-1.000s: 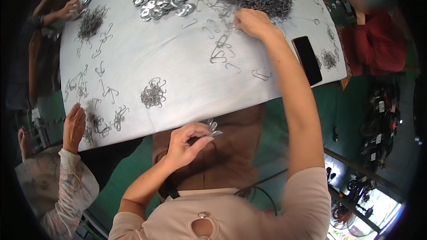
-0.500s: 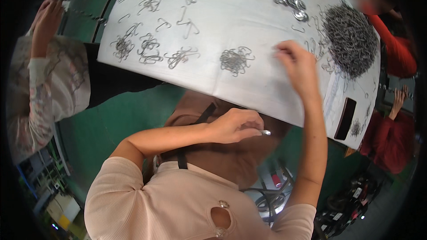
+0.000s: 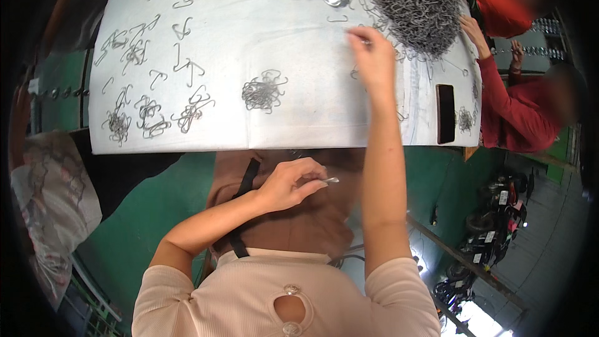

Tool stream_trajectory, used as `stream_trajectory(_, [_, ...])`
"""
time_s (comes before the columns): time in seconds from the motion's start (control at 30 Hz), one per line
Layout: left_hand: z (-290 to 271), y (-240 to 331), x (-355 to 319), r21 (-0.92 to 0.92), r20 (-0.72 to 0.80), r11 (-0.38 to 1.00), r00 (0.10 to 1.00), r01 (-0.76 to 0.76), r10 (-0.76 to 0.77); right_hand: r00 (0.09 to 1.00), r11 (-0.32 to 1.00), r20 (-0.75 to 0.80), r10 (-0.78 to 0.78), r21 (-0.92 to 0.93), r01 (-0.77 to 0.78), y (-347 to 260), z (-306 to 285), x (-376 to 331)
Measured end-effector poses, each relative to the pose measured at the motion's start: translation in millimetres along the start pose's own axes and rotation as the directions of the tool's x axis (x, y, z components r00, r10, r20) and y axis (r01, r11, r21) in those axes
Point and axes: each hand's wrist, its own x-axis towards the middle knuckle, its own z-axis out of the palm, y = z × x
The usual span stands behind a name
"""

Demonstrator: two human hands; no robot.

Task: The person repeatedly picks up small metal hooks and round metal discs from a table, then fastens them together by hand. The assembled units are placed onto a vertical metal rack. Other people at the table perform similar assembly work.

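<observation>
Right hand (image 3: 373,56) moved toward wire pile (image 3: 417,6), grip pinching hook; left hand (image 3: 290,184) pinches disc (image 3: 331,180) (fingertips).

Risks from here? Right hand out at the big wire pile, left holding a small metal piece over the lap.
1. The left hand pinches the small metal piece off the table, over the lap; a slip would likely drop it to the floor.
2. The right hand reaches beside the tangled wire hook pile; pulling one hook may drag others along.
3. The dark phone lies near the table's edge; a nudge could push it off.
</observation>
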Motion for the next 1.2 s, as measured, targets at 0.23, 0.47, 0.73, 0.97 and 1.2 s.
stream_trajectory(0.23, [5.0,8.9,7.5,0.001,0.053,1.0,0.999,0.006,-0.006,0.853,0.836,-0.001,0.521,-0.202,-0.511,108.4,-42.9,38.6])
stream_trajectory(0.47, [9.5,9.6,7.4,0.004,0.051,1.0,0.999,0.006,-0.006,0.834,0.836,0.064,0.548,-0.075,-0.544,103.5,-53.4,47.2])
stream_trajectory(0.73, [14.3,16.2,13.3,0.042,0.048,0.999,0.999,0.001,-0.003,0.784,0.771,0.242,0.572,0.166,-0.615,105.5,-108.6,27.1])
stream_trajectory(0.97, [18.0,16.0,17.9,0.073,0.045,0.997,0.999,0.024,-0.027,0.833,0.729,0.192,0.519,0.41,-0.549,108.9,-133.5,28.2])
stream_trajectory(1.2, [23.4,14.8,20.3,0.025,0.052,0.999,0.998,0.042,-0.043,0.773,0.754,0.414,0.481,0.255,-0.605,124.5,-153.1,7.1])
